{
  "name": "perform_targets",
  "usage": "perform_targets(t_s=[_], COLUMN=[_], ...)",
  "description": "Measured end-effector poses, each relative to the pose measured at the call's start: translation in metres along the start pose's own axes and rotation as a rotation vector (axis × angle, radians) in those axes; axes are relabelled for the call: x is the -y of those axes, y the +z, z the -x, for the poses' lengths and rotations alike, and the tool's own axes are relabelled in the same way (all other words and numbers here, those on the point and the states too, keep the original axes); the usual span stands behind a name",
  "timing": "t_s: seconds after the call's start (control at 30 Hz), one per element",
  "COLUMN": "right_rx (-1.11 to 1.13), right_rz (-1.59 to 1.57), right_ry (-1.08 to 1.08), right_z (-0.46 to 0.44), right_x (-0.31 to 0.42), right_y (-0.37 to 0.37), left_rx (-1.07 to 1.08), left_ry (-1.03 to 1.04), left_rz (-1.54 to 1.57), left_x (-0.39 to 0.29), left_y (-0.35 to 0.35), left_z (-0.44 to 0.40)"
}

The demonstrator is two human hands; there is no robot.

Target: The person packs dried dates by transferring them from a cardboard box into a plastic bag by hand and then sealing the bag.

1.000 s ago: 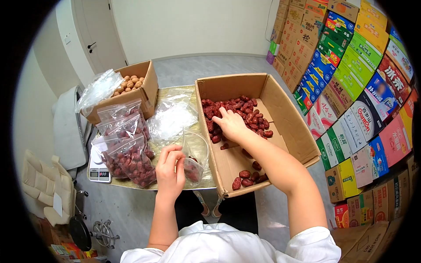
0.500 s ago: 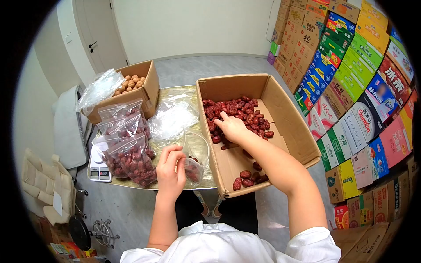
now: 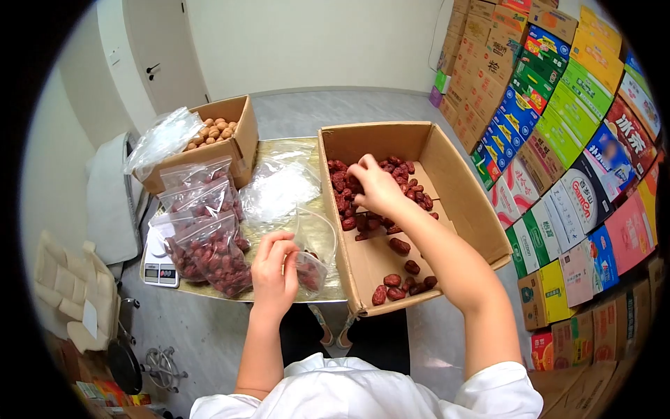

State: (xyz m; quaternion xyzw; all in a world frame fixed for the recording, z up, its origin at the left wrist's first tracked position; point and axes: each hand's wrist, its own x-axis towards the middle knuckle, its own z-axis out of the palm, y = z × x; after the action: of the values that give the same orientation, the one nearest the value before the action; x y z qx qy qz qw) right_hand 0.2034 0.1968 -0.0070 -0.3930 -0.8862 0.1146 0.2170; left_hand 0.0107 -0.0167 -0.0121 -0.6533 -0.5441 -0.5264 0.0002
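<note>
My right hand (image 3: 380, 188) is inside the cardboard box (image 3: 464, 199), its fingers curled round dried red dates at the left of the pile (image 3: 408, 187). How many dates it grips is hidden. Near the table's front edge, my left hand (image 3: 274, 274) pinches a clear zip bag (image 3: 312, 271) by its side, with a few dates at the bottom. The bag's mouth gapes toward the box. Left of that hand, filled bags of dates (image 3: 222, 258) lean together beside a white kitchen scale (image 3: 160, 274).
Flat clear bags (image 3: 283, 188) lie mid-table. Behind the filled bags is a carton of walnuts (image 3: 244, 143) with more plastic bags (image 3: 164, 140) over its side. Stacked cartons (image 3: 551, 167) line the right wall. An office chair (image 3: 77, 293) stands at the left.
My right hand has drawn its fingers together among the dates and risen slightly. My left hand stays with the bag. The whole view has shifted a little.
</note>
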Motion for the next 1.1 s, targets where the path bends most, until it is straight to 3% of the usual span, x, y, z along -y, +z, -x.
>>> perform_targets(t_s=[0.1,0.13,0.27,0.47,0.67,0.87,1.1], right_rx=[-0.120,-0.071,0.088,0.235,0.301,-0.020,-0.141], right_rz=[-0.358,-0.476,-0.842,-0.742,-0.657,-0.558,-0.391], right_ry=[-0.034,0.004,-0.177,-0.397,-0.381,-0.277,0.026], right_z=[-0.004,-0.002,0.004,0.017,0.024,0.009,-0.001], right_x=[0.018,0.029,0.051,0.080,0.092,0.060,0.003], right_y=[-0.026,-0.039,-0.048,-0.045,-0.046,-0.036,-0.022], left_rx=[-0.003,-0.001,-0.010,-0.003,-0.031,-0.051,-0.062], left_ry=[-0.008,-0.005,-0.006,-0.064,-0.065,-0.022,-0.056], left_rz=[0.008,0.008,0.008,0.024,0.037,0.008,0.041], left_x=[0.001,0.001,-0.001,-0.007,-0.007,-0.005,-0.005], left_y=[0.000,0.000,0.003,0.004,0.005,0.007,0.007], left_z=[-0.001,-0.001,-0.002,-0.004,-0.003,-0.002,0.000])
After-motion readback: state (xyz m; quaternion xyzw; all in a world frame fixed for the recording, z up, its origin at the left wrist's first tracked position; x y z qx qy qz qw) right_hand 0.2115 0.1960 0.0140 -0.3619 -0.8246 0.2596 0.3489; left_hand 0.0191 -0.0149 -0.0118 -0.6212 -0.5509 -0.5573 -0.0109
